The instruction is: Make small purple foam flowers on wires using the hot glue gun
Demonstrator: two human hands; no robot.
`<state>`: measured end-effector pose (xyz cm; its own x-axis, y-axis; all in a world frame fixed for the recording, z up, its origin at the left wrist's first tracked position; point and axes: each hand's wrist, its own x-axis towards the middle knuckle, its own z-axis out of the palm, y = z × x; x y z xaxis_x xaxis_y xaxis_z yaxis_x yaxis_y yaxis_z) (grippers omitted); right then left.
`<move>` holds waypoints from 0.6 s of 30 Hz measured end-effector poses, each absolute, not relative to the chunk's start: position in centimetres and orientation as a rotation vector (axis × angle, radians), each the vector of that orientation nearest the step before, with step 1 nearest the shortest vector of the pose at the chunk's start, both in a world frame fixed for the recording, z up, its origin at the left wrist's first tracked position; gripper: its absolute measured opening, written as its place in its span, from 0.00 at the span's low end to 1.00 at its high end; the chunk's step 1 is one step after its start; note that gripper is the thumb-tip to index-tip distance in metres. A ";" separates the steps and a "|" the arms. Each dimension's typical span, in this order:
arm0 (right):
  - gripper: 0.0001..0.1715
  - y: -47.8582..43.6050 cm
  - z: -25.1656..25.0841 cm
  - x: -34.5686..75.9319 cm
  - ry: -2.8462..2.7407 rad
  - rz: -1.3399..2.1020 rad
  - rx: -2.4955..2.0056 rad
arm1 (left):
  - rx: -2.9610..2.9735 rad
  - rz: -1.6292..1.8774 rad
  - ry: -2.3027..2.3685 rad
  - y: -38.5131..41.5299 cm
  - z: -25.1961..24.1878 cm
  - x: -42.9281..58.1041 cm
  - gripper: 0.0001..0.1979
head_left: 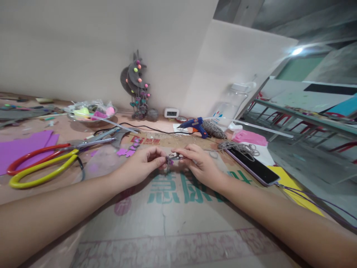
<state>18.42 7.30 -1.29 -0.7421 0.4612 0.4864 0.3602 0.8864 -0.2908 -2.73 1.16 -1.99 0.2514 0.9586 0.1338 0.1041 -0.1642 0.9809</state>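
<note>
My left hand (145,162) and my right hand (196,162) meet over a sheet of cardboard (173,216) with green printed characters. Both pinch a small grey and purple craft piece (170,159) between their fingertips. The piece is tiny and partly hidden by the fingers. A thin metal tool tip seems to show at my right fingers, but I cannot make it out. Small purple foam cut-outs (126,150) lie just left of my left hand.
Large scissors with red and yellow handles (47,163) lie at left on purple foam sheets (25,147). A blue glue gun (195,126), grey string (240,148), a phone (252,165), a pink sheet (249,137), a bowl of craft bits (90,111) and a felt ornament (138,87) are behind.
</note>
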 end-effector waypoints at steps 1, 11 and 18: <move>0.19 7.3 -1.3 18.4 -2.488 0.237 -0.593 | 1.517 1.068 1.040 1.1 -2.0 -2.7 0.09; 0.17 7.3 -1.1 18.5 -2.488 0.183 -0.579 | 1.497 1.073 1.032 1.0 -1.9 -2.6 0.08; 0.16 7.2 -1.0 18.5 -2.469 0.215 -0.582 | 1.508 1.071 1.011 1.1 -2.2 -2.7 0.09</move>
<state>18.46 7.17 -1.02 -0.7320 0.4529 0.5090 0.3582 0.8913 -0.2780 -2.75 1.13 -2.18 0.2618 0.9552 0.1377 0.0819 -0.1642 0.9830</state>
